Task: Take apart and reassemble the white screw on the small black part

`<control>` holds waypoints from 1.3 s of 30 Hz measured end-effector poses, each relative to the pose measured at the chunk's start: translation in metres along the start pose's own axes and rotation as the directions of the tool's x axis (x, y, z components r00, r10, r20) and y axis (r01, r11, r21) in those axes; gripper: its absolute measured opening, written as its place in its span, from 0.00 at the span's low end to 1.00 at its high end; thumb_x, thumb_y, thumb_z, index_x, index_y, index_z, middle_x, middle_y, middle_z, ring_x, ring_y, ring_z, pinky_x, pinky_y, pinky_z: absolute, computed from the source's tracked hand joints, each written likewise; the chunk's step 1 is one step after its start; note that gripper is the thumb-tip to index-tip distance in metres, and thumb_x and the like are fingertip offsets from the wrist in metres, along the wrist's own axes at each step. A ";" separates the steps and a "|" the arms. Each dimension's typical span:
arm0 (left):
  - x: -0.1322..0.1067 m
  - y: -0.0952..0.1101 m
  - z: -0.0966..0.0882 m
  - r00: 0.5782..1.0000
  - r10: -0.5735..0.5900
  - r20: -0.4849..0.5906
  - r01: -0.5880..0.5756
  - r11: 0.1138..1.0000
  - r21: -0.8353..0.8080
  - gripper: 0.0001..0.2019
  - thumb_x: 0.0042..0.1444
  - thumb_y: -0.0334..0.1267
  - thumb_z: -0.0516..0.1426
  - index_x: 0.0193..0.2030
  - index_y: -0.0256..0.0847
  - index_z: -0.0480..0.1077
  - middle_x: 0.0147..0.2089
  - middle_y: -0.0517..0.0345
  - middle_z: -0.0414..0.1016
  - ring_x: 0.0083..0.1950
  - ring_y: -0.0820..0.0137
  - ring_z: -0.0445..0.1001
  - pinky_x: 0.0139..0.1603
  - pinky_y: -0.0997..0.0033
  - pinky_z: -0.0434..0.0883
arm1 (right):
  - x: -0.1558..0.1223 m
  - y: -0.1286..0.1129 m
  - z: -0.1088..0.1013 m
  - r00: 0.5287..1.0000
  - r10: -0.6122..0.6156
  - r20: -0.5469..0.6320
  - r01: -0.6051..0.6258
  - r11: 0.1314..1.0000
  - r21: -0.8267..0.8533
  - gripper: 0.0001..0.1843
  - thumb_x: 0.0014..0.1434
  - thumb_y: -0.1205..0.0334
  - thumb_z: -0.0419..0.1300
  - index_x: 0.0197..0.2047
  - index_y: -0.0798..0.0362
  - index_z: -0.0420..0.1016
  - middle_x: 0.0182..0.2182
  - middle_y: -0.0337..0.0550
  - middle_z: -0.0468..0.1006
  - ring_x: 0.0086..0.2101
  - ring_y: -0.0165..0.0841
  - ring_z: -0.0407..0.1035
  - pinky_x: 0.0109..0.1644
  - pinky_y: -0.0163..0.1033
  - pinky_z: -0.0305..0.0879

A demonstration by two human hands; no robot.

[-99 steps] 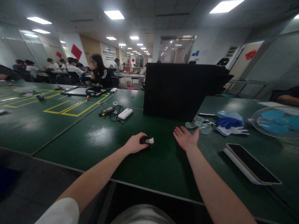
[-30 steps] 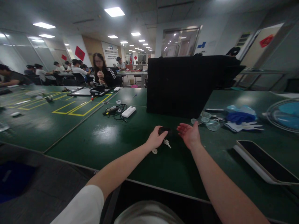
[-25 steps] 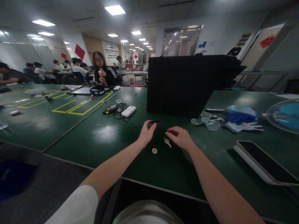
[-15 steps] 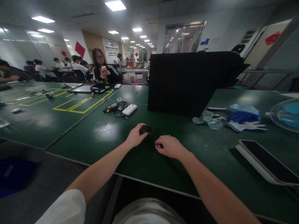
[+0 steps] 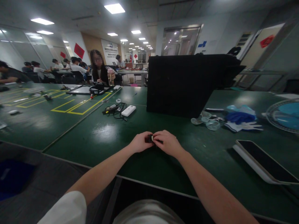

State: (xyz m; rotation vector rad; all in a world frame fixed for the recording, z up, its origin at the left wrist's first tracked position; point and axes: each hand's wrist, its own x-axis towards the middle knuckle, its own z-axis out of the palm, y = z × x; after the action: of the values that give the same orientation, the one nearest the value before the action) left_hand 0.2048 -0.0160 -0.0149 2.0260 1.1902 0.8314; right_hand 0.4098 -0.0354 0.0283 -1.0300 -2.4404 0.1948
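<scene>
My left hand [image 5: 139,142] is closed on a small dark object [image 5: 148,138], whose exact kind I cannot make out. Against its right side, the fingertips of my right hand [image 5: 166,141] pinch a small pale piece [image 5: 152,138]. The pale piece touches the dark object or sits right at it; the fingers hide most of both. The two hands meet just above the green table [image 5: 130,161], near its front edge.
A large black box [image 5: 178,85] stands beyond my hands. A white power bank [image 5: 128,110] with black cables lies to the left. On the right are clear plastic cups [image 5: 212,125], gloves [image 5: 241,119], a tablet-like device [image 5: 266,160] and a fan [image 5: 283,115]. A person [image 5: 100,70] sits across the table.
My hands have come together: the right moved left and up to the dark object, while the left drew slightly closer to me. The person across the table has lowered their hands.
</scene>
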 end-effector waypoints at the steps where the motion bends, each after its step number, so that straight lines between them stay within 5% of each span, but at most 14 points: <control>1: 0.000 0.000 0.000 1.000 0.000 0.010 0.000 1.000 -0.009 0.26 0.47 0.39 0.66 0.55 0.43 0.72 0.46 0.54 0.79 0.45 0.65 0.77 0.50 0.64 0.73 | -0.001 0.001 0.000 1.000 0.008 0.004 -0.008 1.000 0.000 0.08 0.62 0.62 0.59 0.41 0.47 0.80 0.47 0.43 0.78 0.45 0.38 0.70 0.47 0.46 0.67; 9: 0.003 -0.007 0.002 1.000 -0.015 0.006 0.015 0.999 -0.033 0.26 0.49 0.40 0.65 0.56 0.45 0.69 0.46 0.55 0.79 0.44 0.66 0.78 0.49 0.64 0.74 | -0.014 0.040 -0.031 0.971 0.184 -0.155 -0.193 0.980 -0.049 0.10 0.60 0.57 0.60 0.42 0.47 0.80 0.45 0.44 0.78 0.45 0.41 0.70 0.50 0.50 0.67; 12: 0.003 -0.007 0.002 1.000 -0.026 0.006 0.026 0.999 -0.020 0.26 0.49 0.41 0.65 0.56 0.46 0.69 0.46 0.56 0.79 0.44 0.67 0.78 0.49 0.65 0.74 | -0.016 0.047 -0.038 0.972 0.201 -0.121 -0.205 0.978 -0.027 0.10 0.61 0.55 0.59 0.41 0.46 0.80 0.42 0.44 0.78 0.43 0.39 0.71 0.47 0.48 0.68; 20: 0.001 0.002 -0.001 0.999 0.008 0.035 -0.009 0.999 0.039 0.25 0.49 0.44 0.64 0.55 0.44 0.70 0.46 0.55 0.79 0.43 0.67 0.78 0.45 0.67 0.74 | -0.004 0.012 -0.010 0.990 0.121 0.074 -0.118 0.992 -0.032 0.11 0.65 0.53 0.57 0.42 0.45 0.80 0.37 0.42 0.78 0.39 0.35 0.70 0.41 0.42 0.65; 29: 0.002 0.000 0.000 0.999 0.007 0.047 -0.007 1.000 0.002 0.26 0.49 0.41 0.65 0.56 0.43 0.70 0.47 0.54 0.78 0.46 0.65 0.77 0.49 0.64 0.74 | 0.001 0.012 0.001 0.994 0.102 -0.047 -0.106 0.989 -0.107 0.10 0.64 0.56 0.56 0.41 0.45 0.79 0.39 0.44 0.76 0.38 0.37 0.68 0.37 0.43 0.66; 34: 0.002 0.001 0.000 0.999 -0.016 0.048 0.018 0.999 -0.039 0.26 0.49 0.40 0.65 0.57 0.44 0.69 0.48 0.54 0.78 0.47 0.65 0.78 0.50 0.64 0.74 | -0.011 0.036 -0.031 0.953 0.200 -0.228 -0.213 0.976 -0.035 0.12 0.62 0.57 0.56 0.44 0.47 0.79 0.42 0.46 0.77 0.43 0.41 0.70 0.47 0.49 0.67; 39: 0.000 0.003 -0.001 0.999 -0.043 0.018 0.043 0.999 -0.002 0.24 0.51 0.42 0.64 0.56 0.45 0.69 0.47 0.55 0.79 0.45 0.66 0.78 0.49 0.65 0.74 | -0.033 0.081 -0.035 0.962 0.272 -0.008 -0.272 0.962 -0.025 0.14 0.46 0.62 0.66 0.40 0.45 0.82 0.43 0.44 0.78 0.45 0.43 0.71 0.49 0.49 0.67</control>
State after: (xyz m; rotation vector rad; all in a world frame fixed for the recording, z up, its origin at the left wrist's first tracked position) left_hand 0.2056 -0.0169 -0.0117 1.9945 1.2177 0.7917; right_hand 0.4982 -0.0036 0.0218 -1.3748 -2.2943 0.2514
